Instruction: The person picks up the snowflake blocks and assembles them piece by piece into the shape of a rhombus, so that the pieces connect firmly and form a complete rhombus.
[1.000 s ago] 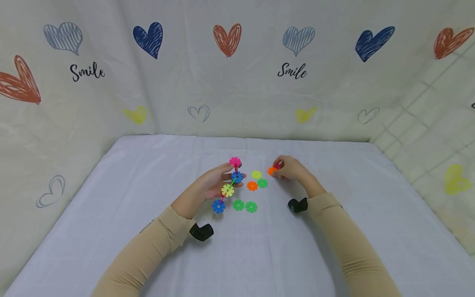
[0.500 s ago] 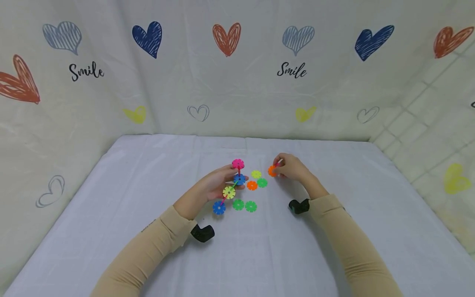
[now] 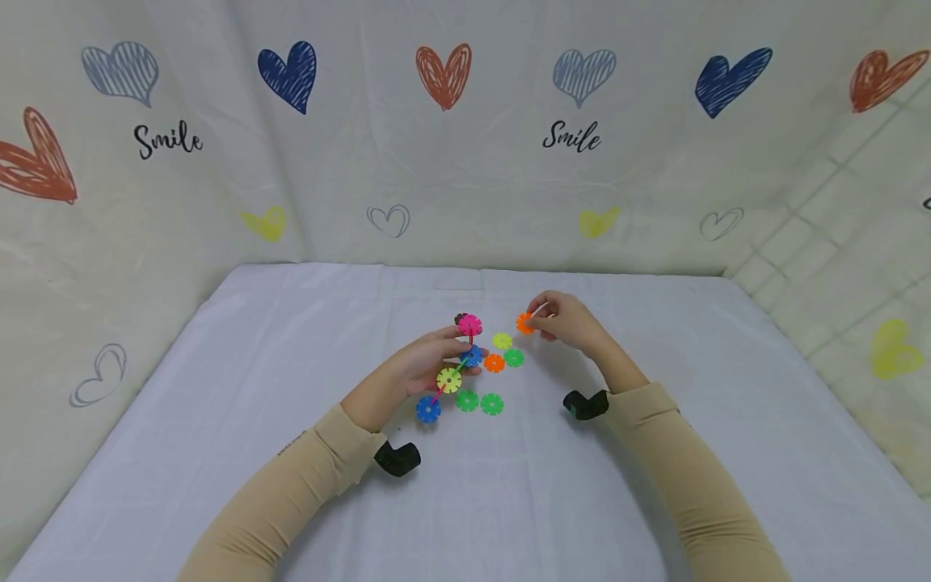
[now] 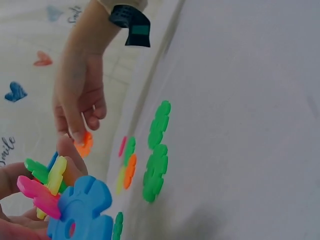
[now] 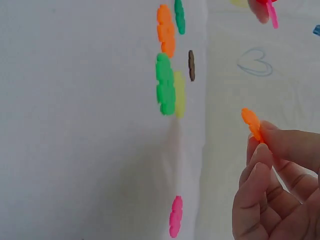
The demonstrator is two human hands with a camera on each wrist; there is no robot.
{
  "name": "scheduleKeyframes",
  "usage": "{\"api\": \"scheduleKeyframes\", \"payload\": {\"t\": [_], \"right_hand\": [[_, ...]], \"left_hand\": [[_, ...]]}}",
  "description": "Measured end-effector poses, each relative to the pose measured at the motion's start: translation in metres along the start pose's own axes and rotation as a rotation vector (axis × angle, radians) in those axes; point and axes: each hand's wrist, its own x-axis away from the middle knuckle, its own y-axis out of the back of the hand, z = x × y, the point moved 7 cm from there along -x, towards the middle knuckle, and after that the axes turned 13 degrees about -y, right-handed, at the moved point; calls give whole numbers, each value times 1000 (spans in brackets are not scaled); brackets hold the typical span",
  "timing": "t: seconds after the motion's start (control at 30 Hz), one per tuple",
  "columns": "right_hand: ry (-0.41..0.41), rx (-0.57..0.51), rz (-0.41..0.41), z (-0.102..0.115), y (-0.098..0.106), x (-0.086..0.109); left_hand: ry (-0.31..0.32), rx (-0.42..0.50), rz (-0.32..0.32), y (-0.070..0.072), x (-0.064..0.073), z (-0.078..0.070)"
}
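My left hand (image 3: pixel 418 368) grips a chain of interlocking plastic snowflake discs. From the top it shows a pink disc (image 3: pixel 471 325), a blue disc (image 3: pixel 473 356), a yellow disc (image 3: pixel 448 380) and another blue disc (image 3: pixel 427 410) hanging lowest, with other discs set edge-on between them. Part of the chain is hidden by the fingers in the left wrist view, where the low blue disc (image 4: pixel 82 210) looms large. To the right, my right hand (image 3: pixel 570 325) pinches an orange disc (image 5: pixel 251 124) between thumb and fingertips, held above the white cloth.
Loose discs lie on the white cloth (image 3: pixel 567 501) between the hands: yellow (image 3: pixel 502 341), orange (image 3: pixel 494 363) and several green (image 3: pixel 492 404). A brown disc (image 5: pixel 191 65) and a pink one (image 5: pixel 175 216) lie there too. Behind stands a heart-printed backdrop (image 3: pixel 494 186).
My right hand has lifted the orange disc and shifted it slightly left and away from me. The left hand has moved the chain a little right, uncovering a brown disc behind the pink one.
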Motion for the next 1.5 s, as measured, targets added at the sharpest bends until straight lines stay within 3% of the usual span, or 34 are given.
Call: {"api": "scheduleKeyframes", "payload": {"t": [0.33,0.67,0.87,1.2,1.5], "right_hand": [[57,-127,30,18,-8,10],[176,-268,87,31,-22,15],[224,-274,129,35,-29,18],[301,-273,186,35,-34,17],[296,-275,222,36,-37,19]], "left_hand": [[12,-40,27,-5,0,3],[11,-111,45,-6,1,3],[-10,-175,52,-6,1,0],[-57,-197,137,-12,3,-4],[-59,-245,140,-10,2,-4]]}}
